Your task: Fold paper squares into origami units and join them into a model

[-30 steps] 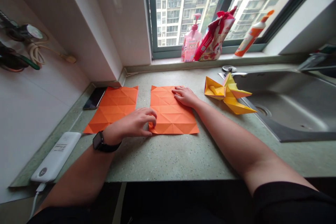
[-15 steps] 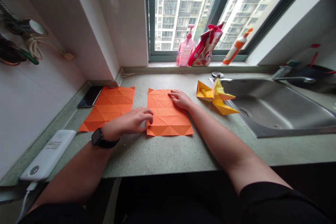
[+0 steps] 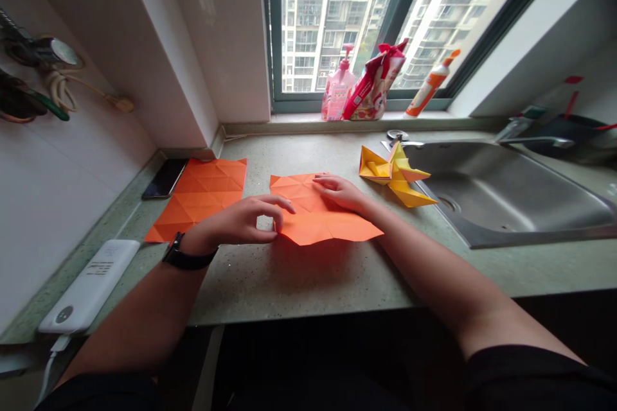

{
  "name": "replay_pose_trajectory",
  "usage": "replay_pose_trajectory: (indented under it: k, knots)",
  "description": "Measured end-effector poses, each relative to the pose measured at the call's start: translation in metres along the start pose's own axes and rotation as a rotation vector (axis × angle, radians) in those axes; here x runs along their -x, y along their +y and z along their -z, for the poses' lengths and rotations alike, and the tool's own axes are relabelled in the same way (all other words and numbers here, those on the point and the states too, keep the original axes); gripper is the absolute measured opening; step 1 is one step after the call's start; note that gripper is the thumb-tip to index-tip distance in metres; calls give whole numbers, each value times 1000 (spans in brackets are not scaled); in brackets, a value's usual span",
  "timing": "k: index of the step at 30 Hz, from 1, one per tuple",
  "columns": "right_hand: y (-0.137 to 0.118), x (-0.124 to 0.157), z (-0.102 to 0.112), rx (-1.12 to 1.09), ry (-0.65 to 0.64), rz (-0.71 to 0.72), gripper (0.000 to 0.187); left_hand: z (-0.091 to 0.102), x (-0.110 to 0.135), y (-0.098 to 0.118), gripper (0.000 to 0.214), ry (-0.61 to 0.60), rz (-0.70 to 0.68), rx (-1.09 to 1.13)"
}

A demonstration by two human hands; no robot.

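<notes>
A creased orange paper sheet (image 3: 321,221) hovers just above the green speckled counter (image 3: 308,282), its near edge raised and casting a shadow. My left hand (image 3: 241,221), with a black watch on the wrist, pinches the sheet's left edge between thumb and fingers. My right hand (image 3: 342,191) grips the sheet near its far right part, fingers curled over the top. A second creased orange sheet (image 3: 200,196) lies flat to the left. A folded yellow paper shape (image 3: 393,173) rests to the right, beside the sink.
A steel sink (image 3: 506,196) takes up the right side. A dark phone (image 3: 164,178) and a white power bank (image 3: 89,286) lie at the left. On the window sill stand a pink pump bottle (image 3: 337,87), a red bag (image 3: 371,80) and an orange-capped bottle (image 3: 430,85).
The orange sheet lay flat under both hands; now both hands have taken hold of it and raised its near part off the counter, turning it slightly.
</notes>
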State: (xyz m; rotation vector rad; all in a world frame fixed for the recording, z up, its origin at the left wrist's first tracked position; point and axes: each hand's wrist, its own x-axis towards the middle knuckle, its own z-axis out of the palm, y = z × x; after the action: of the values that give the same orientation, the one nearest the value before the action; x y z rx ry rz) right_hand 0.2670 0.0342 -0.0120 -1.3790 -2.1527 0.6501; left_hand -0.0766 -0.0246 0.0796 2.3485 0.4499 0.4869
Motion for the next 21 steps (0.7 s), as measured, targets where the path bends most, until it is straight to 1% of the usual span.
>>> replay_pose_trajectory:
  k: [3, 5, 6, 8, 10, 11, 14, 16, 18, 19, 21]
  knots:
    - [5, 11, 8, -177, -37, -77, 44, 6, 0, 10, 11, -13, 50, 145]
    - [7, 16, 14, -277, -81, -97, 49, 8, 1, 14, 15, 25, 113, 208]
    - [8, 18, 17, -324, -77, -94, 55, 9, 1, 15, 19, 65, 145, 217]
    - [7, 22, 25, -400, 4, -76, 65, 8, 1, 15, 25, 176, 191, 201]
    - [5, 26, 34, -478, 108, -59, 71, 5, 0, 10, 30, 304, 211, 175]
    - [3, 28, 39, -527, 136, -62, 75, 3, 0, 6, 33, 365, 218, 165]
    - [-5, 34, 49, -631, 136, -37, 95, -5, -3, -6, 37, 552, 256, 135]
    - [-11, 38, 53, -652, 131, 20, 99, -10, -4, -13, 38, 651, 291, 101]
    - [-18, 40, 54, -658, 138, 81, 94, -14, -6, -18, 38, 714, 314, 64]
    - [-22, 41, 54, -648, 148, 100, 87, -16, -7, -19, 36, 734, 320, 50]
    - [-29, 42, 53, -591, 187, 107, 67, -18, -7, -22, 33, 762, 327, 34]
